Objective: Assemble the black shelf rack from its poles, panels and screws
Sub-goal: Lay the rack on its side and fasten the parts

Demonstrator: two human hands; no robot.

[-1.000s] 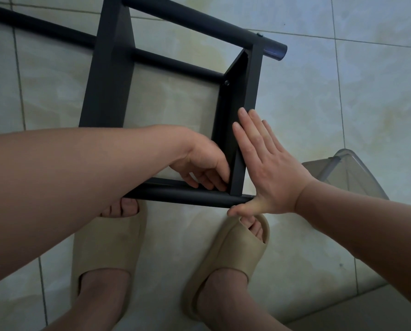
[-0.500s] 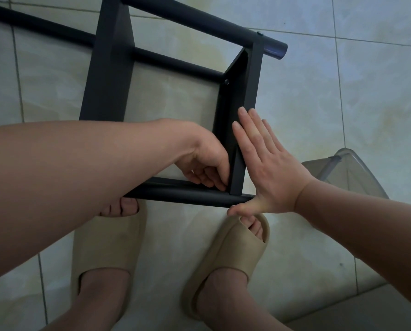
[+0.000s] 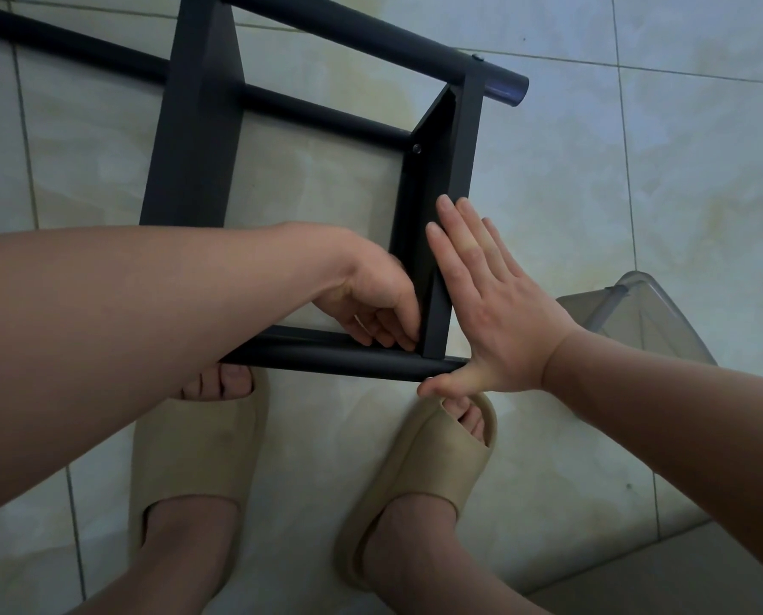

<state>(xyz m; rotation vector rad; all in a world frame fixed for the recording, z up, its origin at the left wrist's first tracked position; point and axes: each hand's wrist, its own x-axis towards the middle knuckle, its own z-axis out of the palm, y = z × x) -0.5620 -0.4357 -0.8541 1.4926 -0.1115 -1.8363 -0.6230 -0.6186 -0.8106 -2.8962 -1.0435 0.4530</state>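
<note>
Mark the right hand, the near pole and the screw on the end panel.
right hand (image 3: pixel 495 312): head view, back of the hand.
near pole (image 3: pixel 326 355): head view, bare stretch of the tube.
screw (image 3: pixel 416 148): head view, centre of its round head.

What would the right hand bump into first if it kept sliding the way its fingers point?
The right hand lies flat against the end panel; sliding on along it, it would probably reach the far pole first, though depth is hard to judge.
</note>
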